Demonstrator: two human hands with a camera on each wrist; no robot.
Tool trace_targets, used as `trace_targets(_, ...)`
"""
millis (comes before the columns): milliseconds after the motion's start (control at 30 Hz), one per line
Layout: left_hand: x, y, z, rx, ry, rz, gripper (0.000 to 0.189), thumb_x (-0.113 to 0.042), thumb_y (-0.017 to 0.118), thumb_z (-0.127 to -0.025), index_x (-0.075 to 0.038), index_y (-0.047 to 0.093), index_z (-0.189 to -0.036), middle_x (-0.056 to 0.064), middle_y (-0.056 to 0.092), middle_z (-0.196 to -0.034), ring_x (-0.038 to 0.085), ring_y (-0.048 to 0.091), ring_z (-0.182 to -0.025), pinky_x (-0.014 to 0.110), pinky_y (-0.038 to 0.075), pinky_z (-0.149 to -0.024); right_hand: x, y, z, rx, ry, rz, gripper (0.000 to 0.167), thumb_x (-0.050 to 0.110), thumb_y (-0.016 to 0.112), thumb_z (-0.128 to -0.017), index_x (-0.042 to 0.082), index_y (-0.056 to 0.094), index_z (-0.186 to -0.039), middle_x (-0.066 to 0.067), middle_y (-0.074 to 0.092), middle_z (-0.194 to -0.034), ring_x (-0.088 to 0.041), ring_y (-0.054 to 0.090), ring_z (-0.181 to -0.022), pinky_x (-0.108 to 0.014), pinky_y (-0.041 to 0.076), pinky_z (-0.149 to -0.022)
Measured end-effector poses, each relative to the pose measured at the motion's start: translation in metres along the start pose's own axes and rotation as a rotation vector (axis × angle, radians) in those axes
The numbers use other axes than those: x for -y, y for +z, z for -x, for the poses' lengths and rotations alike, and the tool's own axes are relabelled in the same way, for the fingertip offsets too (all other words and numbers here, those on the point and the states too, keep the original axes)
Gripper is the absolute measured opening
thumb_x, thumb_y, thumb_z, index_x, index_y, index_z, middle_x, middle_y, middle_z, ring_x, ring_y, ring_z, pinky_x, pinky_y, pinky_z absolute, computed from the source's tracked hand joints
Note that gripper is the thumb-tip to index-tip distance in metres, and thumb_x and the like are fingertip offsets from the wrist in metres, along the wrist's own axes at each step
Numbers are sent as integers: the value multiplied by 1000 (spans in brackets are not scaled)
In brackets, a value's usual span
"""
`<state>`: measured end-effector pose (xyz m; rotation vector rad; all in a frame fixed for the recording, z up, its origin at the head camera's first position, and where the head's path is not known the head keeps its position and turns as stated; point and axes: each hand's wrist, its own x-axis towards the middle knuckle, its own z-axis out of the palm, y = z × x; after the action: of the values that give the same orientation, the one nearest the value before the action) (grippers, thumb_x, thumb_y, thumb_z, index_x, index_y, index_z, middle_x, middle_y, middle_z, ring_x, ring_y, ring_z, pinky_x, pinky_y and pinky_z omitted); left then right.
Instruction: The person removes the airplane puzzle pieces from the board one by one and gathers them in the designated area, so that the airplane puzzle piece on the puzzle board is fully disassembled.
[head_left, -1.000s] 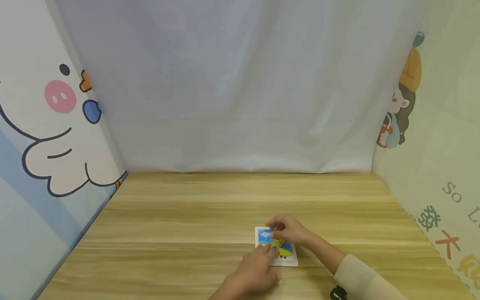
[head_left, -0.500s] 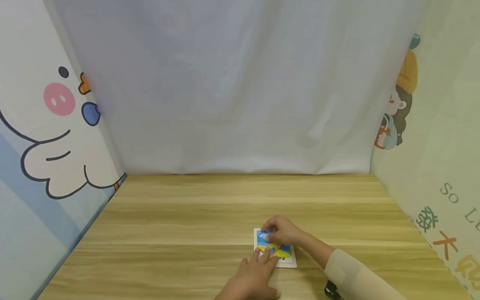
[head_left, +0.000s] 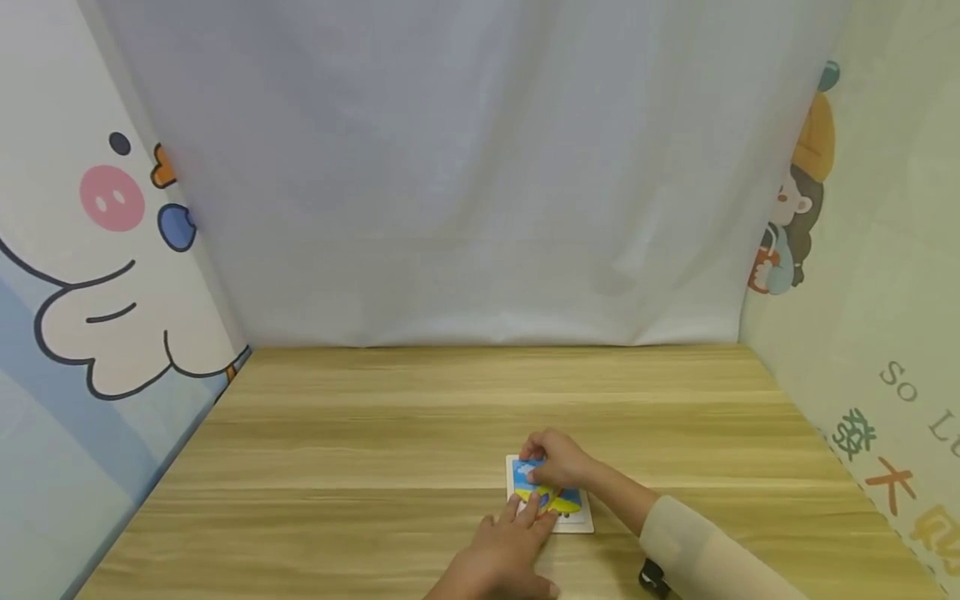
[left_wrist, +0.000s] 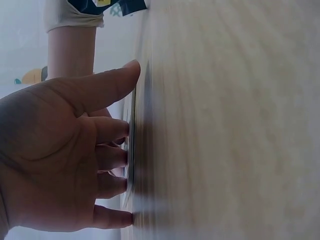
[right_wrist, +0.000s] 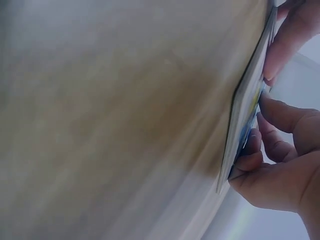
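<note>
A square picture board (head_left: 568, 505) lies on the wood-grain tabletop (head_left: 360, 433), near the person and right of centre. Its print shows blue sky, a white cloud and a yellow form, inside a pale border.

Left hand (head_left: 501, 552): fingers extended and spread, gripping nothing; fingertips rest on the near left part of the board. The thumb is held apart, off the board on the near side. In the left wrist view, the outermost finger reaches past the board's edge.

Right hand (head_left: 564, 461): placed over the far part of the board, fingers curled, thumb and fingertips touching its face. Whether they pinch a piece cannot be told. The forearm carries a cream sleeve (head_left: 701, 537); a black object (head_left: 652, 577) shows beside it.

Surroundings: a pale grey curtain (head_left: 465, 167) behind, a cartoon-printed panel (head_left: 105, 275) at left, and a pale green printed panel (head_left: 900, 208) at right.
</note>
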<state>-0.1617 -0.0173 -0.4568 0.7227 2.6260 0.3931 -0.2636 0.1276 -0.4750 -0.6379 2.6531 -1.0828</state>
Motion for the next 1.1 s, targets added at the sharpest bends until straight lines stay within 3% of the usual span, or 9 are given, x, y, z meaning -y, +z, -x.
trace_targets(367,-2,0,4,-7,5,4,85,-46,75,-72,-20,38,-143,8,23,-151,33,18,-136,58,27,-99,0,-3,1,7,15,-79,21,-2,72,-74,5,60,-89,-2,54,-83,-18,50,-79,-34,46,-72)
trace_targets(600,-2,2,6,-9,0,-17,86,-47,75,-72,-19,37,-143,9,22,-151,33,18,-136,58,28,-99,2,-2,1,-24,42,-208,12,-3,67,-79,2,61,-89,-2,54,-78,-16,50,-73,-28,45,-63)
trace_targets(733,-2,1,6,4,-2,-17,88,-48,75,-71,-20,36,-144,8,20,-152,33,17,-137,58,27,-100,1,-6,3,0,52,-248,12,-2,64,-81,1,63,-93,-3,54,-79,-17,49,-72,-26,44,-59)
trace_targets(1033,-1,0,6,-10,11,2,89,-47,77,-70,-21,35,-145,7,20,-152,33,16,-137,58,26,-100,-3,-23,6,20,6,-388,18,3,56,-85,-3,61,-102,-4,50,-78,-17,44,-67,-26,40,-56)
trace_targets(1100,-2,0,6,-10,12,1,89,-47,76,-70,-22,35,-145,7,20,-152,33,16,-137,58,26,-100,4,-27,11,25,-2,-390,19,1,55,-86,-6,60,-103,-4,49,-76,-17,43,-64,-26,40,-55)
